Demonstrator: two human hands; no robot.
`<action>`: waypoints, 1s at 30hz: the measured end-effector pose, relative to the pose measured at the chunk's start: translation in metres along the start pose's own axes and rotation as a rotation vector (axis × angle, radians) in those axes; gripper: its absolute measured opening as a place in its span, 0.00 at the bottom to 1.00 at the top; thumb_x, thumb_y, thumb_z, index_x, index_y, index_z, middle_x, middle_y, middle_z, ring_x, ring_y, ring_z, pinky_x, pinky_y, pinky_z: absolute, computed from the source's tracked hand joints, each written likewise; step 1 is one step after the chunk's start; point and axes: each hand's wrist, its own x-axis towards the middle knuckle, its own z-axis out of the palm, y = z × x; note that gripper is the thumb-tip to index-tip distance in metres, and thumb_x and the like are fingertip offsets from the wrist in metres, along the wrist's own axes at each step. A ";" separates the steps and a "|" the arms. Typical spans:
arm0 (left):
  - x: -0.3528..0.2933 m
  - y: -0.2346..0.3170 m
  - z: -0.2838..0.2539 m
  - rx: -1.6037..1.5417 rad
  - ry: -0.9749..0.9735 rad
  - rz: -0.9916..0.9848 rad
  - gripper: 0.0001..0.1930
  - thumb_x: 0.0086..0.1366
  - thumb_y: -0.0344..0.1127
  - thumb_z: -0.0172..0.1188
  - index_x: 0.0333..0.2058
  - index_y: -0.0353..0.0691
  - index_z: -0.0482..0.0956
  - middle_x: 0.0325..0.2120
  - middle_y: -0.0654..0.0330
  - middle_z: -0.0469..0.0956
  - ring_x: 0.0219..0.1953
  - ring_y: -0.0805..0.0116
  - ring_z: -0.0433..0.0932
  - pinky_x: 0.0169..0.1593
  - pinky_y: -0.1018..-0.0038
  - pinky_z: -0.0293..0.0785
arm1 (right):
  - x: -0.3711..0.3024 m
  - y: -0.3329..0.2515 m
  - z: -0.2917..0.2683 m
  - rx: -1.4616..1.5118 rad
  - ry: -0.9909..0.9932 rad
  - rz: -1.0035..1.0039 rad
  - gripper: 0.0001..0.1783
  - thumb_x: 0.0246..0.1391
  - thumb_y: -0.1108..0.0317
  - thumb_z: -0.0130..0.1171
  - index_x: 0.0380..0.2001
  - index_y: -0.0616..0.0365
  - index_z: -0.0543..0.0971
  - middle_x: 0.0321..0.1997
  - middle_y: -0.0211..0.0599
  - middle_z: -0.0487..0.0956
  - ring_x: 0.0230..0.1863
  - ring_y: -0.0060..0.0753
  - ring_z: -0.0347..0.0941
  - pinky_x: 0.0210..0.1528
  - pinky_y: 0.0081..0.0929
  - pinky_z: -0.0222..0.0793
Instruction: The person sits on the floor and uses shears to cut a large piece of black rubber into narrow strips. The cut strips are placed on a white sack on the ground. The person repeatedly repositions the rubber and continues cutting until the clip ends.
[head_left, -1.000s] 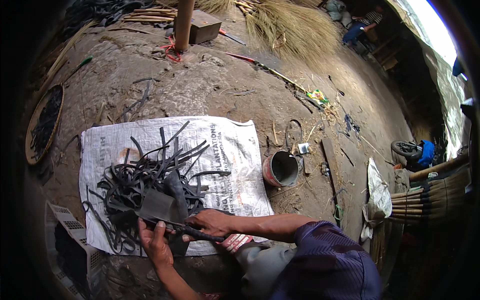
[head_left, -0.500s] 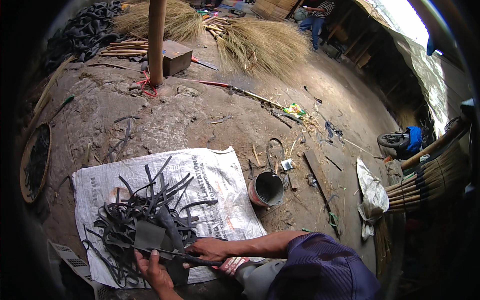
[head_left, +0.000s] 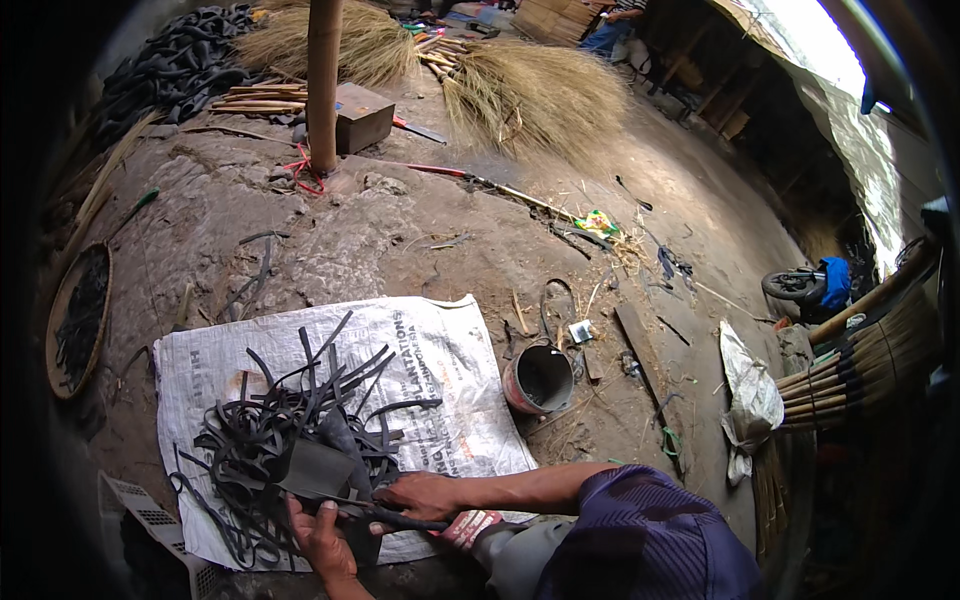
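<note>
Holding the near edge of a flat dark-grey rubbery sheet (head_left: pixel 316 468) in the left hand (head_left: pixel 322 540), thumb and fingers nearly together, over a tangled heap of thin black strips (head_left: pixel 250 430) on a white woven sack (head_left: pixel 468 345). Curling the right hand (head_left: pixel 425 494) against a slim dark rod (head_left: pixel 412 522); impossible to judge whether gripping.

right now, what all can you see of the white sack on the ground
The white sack looks like woven plastic, wrinkled, with dark and orange print. It lies spread on the ground, its far right corner seemingly curled. Tangled black strips rest across its left and middle. The left hand and right hand are above its near side; contact is unclear.
</note>
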 end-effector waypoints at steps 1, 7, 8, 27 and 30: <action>-0.002 -0.002 0.002 -0.034 -0.052 0.045 0.33 0.62 0.24 0.63 0.67 0.37 0.66 0.53 0.61 0.77 0.46 0.71 0.77 0.47 0.76 0.74 | 0.001 0.000 0.000 -0.002 0.007 0.006 0.43 0.62 0.25 0.49 0.45 0.60 0.80 0.33 0.58 0.80 0.41 0.65 0.78 0.44 0.55 0.69; 0.000 0.001 0.000 -0.071 0.035 0.065 0.32 0.63 0.24 0.64 0.66 0.37 0.67 0.50 0.63 0.77 0.42 0.74 0.75 0.41 0.76 0.71 | 0.004 0.000 0.000 -0.004 -0.024 -0.004 0.43 0.62 0.25 0.49 0.45 0.60 0.79 0.33 0.58 0.80 0.41 0.65 0.78 0.44 0.55 0.70; -0.001 0.000 0.001 -0.111 0.072 0.108 0.32 0.63 0.24 0.64 0.66 0.37 0.67 0.49 0.63 0.77 0.42 0.75 0.75 0.40 0.76 0.71 | 0.004 -0.001 0.000 -0.014 -0.032 -0.001 0.42 0.62 0.25 0.49 0.45 0.60 0.79 0.33 0.58 0.80 0.42 0.65 0.79 0.44 0.55 0.70; -0.001 -0.004 -0.005 -0.114 0.046 0.064 0.32 0.63 0.22 0.61 0.66 0.35 0.66 0.58 0.56 0.76 0.59 0.64 0.74 0.64 0.67 0.68 | 0.009 -0.002 0.001 0.009 -0.007 -0.016 0.42 0.64 0.26 0.48 0.41 0.63 0.79 0.29 0.59 0.78 0.37 0.67 0.77 0.42 0.57 0.69; 0.001 -0.002 -0.007 -0.206 0.073 0.128 0.32 0.64 0.22 0.61 0.66 0.34 0.66 0.56 0.56 0.77 0.56 0.64 0.76 0.62 0.67 0.70 | 0.007 0.000 0.003 -0.015 -0.015 -0.027 0.43 0.63 0.26 0.48 0.42 0.63 0.79 0.29 0.59 0.79 0.38 0.67 0.78 0.42 0.57 0.70</action>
